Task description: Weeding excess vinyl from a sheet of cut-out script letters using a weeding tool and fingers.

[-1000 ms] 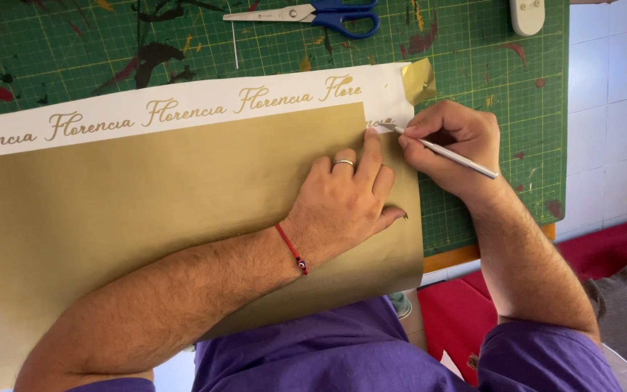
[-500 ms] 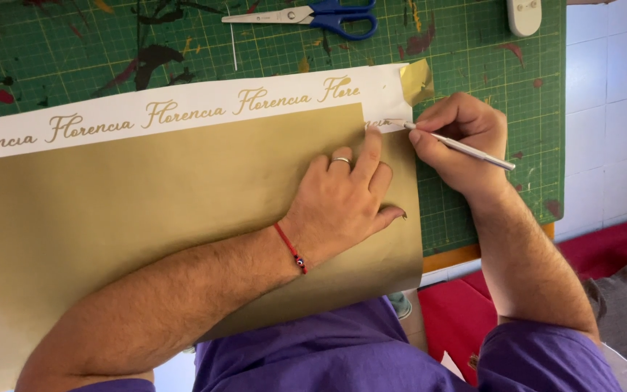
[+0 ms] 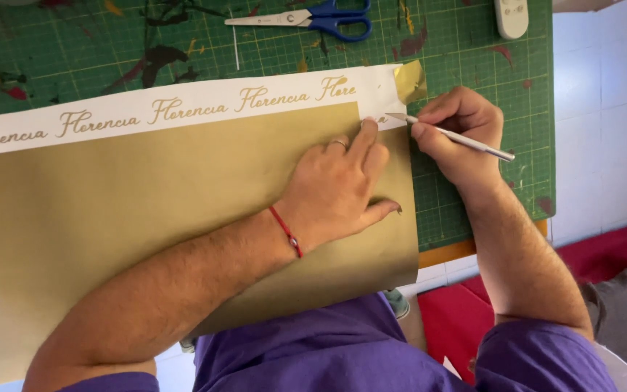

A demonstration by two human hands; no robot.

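A large gold vinyl sheet (image 3: 146,210) lies on a green cutting mat (image 3: 466,65). Along its top runs a white backing strip (image 3: 183,109) bearing repeated gold script letters. My left hand (image 3: 339,185) presses flat on the sheet near its right edge, with a ring on one finger and a red cord at the wrist. My right hand (image 3: 459,134) grips a thin white weeding tool (image 3: 466,141) like a pen. Its tip touches the strip's right end, just beside my left fingertips. A peeled flap of gold vinyl (image 3: 409,80) curls up at the sheet's top right corner.
Blue-handled scissors (image 3: 313,18) lie at the top of the mat. A small white device (image 3: 511,16) rests at the mat's top right. Paint stains mark the mat. White tiles lie right of the mat, and red fabric (image 3: 618,254) is lower right.
My right hand has shifted slightly up and right with the tool, whose tip stays at the strip's end. My left hand holds its place on the sheet.
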